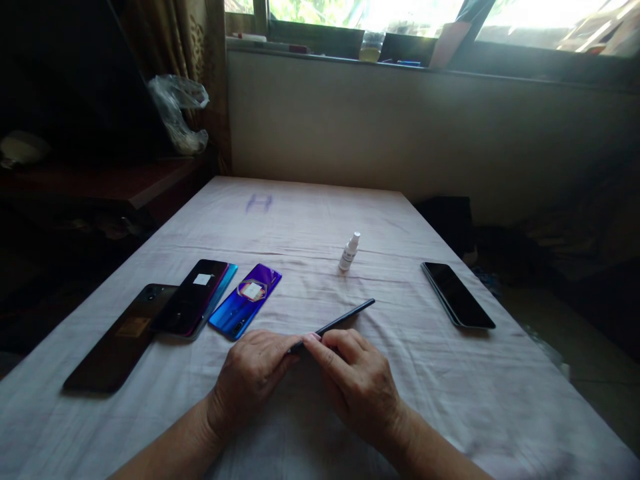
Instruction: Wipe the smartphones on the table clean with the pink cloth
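A thin dark phone is seen edge-on, tilted, in front of me. My left hand is closed on its near left end, thumb on top and fingers beneath. My right hand is closed too, its thumb and forefinger pressed on the phone's near edge beside the left thumb. The phone's faces are mostly turned out of sight. Just beyond the left hand lies a blue-purple phone with a pale sticker. A small white spray bottle stands upright beyond the held phone.
On the left, a black phone lies partly under a dark purple-edged phone stacked with a light-blue one. More stacked phones lie near the right edge of the cloth-covered table. A dark wooden desk adjoins at left.
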A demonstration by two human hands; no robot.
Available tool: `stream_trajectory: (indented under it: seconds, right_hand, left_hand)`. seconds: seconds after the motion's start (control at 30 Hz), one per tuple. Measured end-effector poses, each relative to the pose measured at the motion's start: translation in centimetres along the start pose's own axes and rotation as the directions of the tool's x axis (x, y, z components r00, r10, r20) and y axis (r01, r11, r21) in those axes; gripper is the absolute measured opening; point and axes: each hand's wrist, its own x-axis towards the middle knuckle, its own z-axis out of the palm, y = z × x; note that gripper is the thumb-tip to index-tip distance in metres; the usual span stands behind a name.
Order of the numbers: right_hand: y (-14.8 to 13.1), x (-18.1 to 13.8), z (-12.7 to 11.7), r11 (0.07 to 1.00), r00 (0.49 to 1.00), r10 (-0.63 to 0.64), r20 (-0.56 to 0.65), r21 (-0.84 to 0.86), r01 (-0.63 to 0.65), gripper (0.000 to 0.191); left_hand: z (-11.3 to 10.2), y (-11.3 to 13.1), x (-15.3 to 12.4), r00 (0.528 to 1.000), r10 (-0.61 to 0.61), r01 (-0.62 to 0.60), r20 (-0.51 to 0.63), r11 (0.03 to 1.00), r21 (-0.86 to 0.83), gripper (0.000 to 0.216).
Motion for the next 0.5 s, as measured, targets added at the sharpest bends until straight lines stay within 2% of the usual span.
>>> stream_trajectory:
  seconds: [0.1,0.33,0.5]
  right_hand:
    - [0.1,0.0,-0.2,0.999,1.0,0.009,-0.015,-0.042,-0.009,0.032]
    - [-1.5,0.0,0.2,0.998,0.998,-0.038,0.044,-0.042,0.04,0.033]
    - [-0.8,0.0,-0.3,0.996,0.998,-0.03,0.058,-0.077,0.034,0.031]
  left_hand:
    - [0.0,0.0,-0.1,1.0,-0.006,0.007,-0.006,1.0,0.024,0.025]
    - [0.1,0.5,0.3,0.999,0.006,-0.007,-0.049,1.0,-0.008,0.018]
    - [0.0,0.5,0.3,0.999,0.011,-0.011,-0.035,1.0,-0.002,0.019]
